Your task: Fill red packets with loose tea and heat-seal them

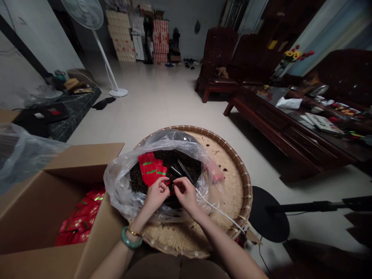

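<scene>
A: Biggest things first. What do I have on the remote feed?
B: I log a pale floor [174,108], then a long dark wooden table [279,120] off to the right, well apart from the work.
A: Next size down?
B: A round woven tray [234,186] directly ahead; at its left, an open cardboard box [84,159] with a heap of red packets [84,217] inside.
A: On the tray?
B: A clear plastic bag [117,186], mouth wide open, holding loose dark leaf-like matter [135,176].
A: Hands?
B: I read both over the near part of the bag's opening. Left hand [157,192]: fingers curled, thumb near forefinger. Right hand [186,192]: fingers bent, thumb and forefinger arched towards the left hand. The two are near each other, apart.
A: Grip?
B: I see a trace of red [168,185] between the fingertips, too small to identify. I cannot tell whether either hand pinches it.
A: Smaller items?
B: A two-armed black tool [185,171] by the right hand, white cord [223,216] trailing across the tray. Fanned red sachets [149,170] with green bands lie on the dark matter, just beyond the left hand. Left wrist: green bangle [130,245], thin gold bracelet [134,233].
</scene>
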Action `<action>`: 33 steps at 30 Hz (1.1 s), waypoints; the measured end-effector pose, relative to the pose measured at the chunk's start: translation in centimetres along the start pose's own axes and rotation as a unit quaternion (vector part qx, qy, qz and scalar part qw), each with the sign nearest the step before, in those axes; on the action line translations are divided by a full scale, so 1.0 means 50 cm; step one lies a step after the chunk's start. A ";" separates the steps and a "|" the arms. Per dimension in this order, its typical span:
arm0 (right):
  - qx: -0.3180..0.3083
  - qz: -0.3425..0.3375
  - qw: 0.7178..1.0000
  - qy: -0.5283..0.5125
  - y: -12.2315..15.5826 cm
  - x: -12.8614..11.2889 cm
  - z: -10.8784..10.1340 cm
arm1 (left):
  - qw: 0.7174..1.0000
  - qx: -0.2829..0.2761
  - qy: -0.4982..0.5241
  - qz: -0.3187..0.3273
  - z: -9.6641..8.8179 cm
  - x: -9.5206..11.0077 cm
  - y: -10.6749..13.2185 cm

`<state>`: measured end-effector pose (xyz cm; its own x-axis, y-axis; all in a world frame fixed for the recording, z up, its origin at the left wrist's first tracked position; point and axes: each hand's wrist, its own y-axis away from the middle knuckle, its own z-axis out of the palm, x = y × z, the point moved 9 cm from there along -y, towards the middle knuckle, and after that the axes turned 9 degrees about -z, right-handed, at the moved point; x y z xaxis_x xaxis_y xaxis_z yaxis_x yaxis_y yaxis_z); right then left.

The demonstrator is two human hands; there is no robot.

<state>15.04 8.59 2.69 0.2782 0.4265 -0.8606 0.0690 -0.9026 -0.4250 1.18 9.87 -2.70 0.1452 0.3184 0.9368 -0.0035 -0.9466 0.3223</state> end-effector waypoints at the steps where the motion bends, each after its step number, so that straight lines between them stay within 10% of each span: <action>1: 0.014 0.012 0.999 -0.027 0.000 0.004 -0.002 | 1.000 -0.001 0.006 -0.004 0.000 -0.001 0.000; 7: 0.002 0.048 0.994 -0.103 -0.001 0.011 -0.007 | 1.000 -0.013 0.010 -0.013 0.001 -0.007 0.003; 13: -0.141 -0.131 0.966 0.170 0.002 -0.063 0.007 | 1.000 -0.016 -0.007 -0.005 0.001 -0.009 0.003; 18: -0.248 -0.093 0.910 0.318 0.013 -0.013 0.048 | 0.995 -0.007 -0.083 0.051 -0.005 0.010 0.008; 33: -0.258 -0.091 0.951 0.142 -0.026 -0.007 -0.025 | 0.969 -0.156 -0.184 0.044 0.041 -0.009 0.001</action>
<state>16.06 9.53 3.92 0.4584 0.6122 -0.6443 0.5815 -0.7548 -0.3034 3.15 9.58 -3.38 0.4732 0.1433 0.8692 -0.3230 -0.8897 0.3225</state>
